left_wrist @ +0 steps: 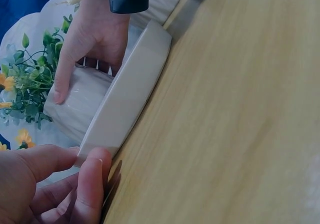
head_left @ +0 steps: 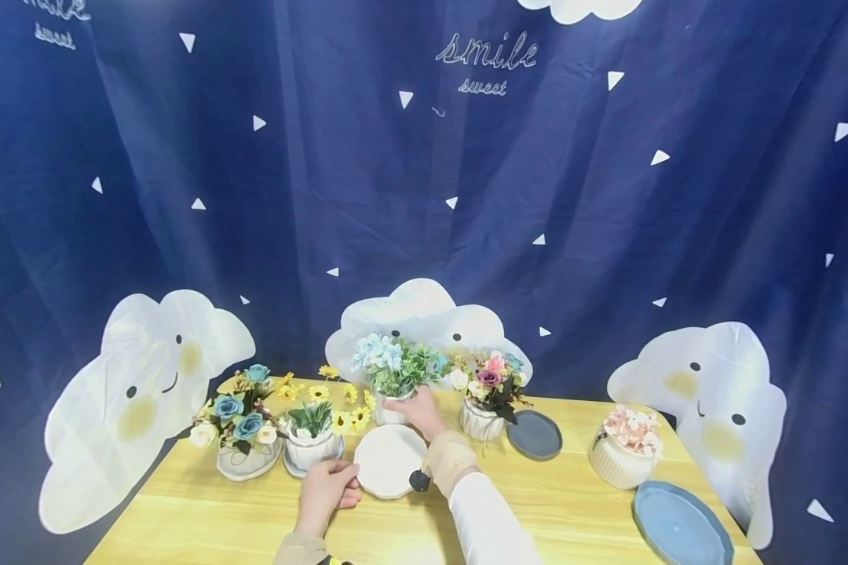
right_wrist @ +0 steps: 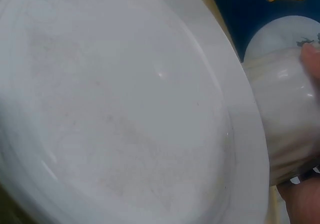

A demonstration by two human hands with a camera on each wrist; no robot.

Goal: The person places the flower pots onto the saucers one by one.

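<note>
A white round saucer (head_left: 390,463) lies at the middle of the table. My left hand (head_left: 327,490) pinches its near-left rim between thumb and fingers, as the left wrist view shows at the saucer's edge (left_wrist: 125,92). Behind the saucer stands a white flowerpot (head_left: 390,411) with pale blue flowers (head_left: 381,353) and green leaves. My right hand (head_left: 420,412) reaches over from the right and grips this pot around its side. In the right wrist view the pot's wall (right_wrist: 285,114) shows just beyond the saucer, with fingertips on it.
Left of the saucer are a pot with yellow flowers (head_left: 311,451) and a pot with blue roses (head_left: 247,428), both on saucers. To the right stand a pot with pink and purple flowers (head_left: 482,421), a dark grey saucer (head_left: 535,435), a ribbed pot (head_left: 618,463) and a blue saucer (head_left: 681,522).
</note>
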